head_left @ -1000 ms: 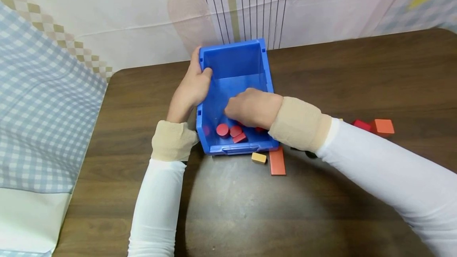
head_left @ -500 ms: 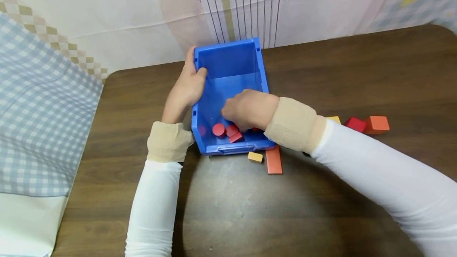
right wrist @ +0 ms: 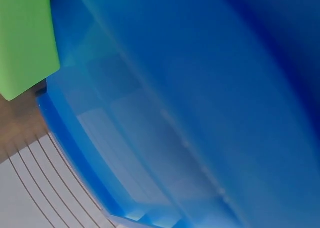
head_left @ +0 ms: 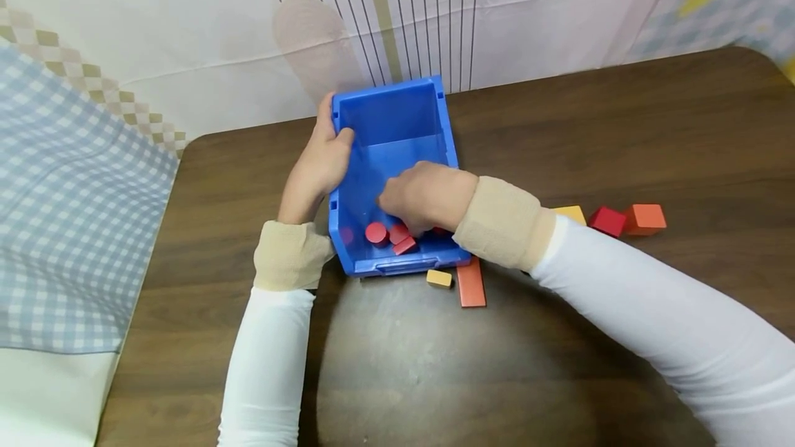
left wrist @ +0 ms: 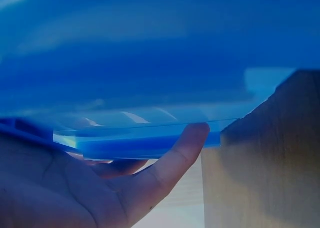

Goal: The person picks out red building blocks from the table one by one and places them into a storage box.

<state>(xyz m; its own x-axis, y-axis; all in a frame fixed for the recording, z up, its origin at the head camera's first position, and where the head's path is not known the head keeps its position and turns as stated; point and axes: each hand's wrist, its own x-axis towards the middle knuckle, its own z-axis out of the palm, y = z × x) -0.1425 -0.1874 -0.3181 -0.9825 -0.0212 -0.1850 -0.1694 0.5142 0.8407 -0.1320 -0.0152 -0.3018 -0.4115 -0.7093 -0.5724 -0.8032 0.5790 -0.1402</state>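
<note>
A blue plastic bin (head_left: 397,152) sits near the table's far edge in the head view. My left hand (head_left: 323,157) grips its left rim, thumb inside and fingers outside; the left wrist view shows that hand's finger (left wrist: 185,143) against the blue wall. My right hand (head_left: 428,195) reaches down into the bin, knuckles up. Its fingertips are hidden beneath it, so I cannot tell whether it holds anything. Beside it in the bin lie a red cylinder (head_left: 376,234), another round red piece (head_left: 399,232) and a small red block (head_left: 404,245).
Just in front of the bin are a small yellow block (head_left: 439,279) and a flat orange-red plank (head_left: 471,285). To the right stand yellow (head_left: 570,213), red (head_left: 607,221) and orange (head_left: 646,219) blocks. A green block (right wrist: 25,43) shows in the right wrist view.
The head view has shifted slightly, moving the whole scene left. More of the yellow block at right shows past the sleeve. Both hands keep their places at the bin.
</note>
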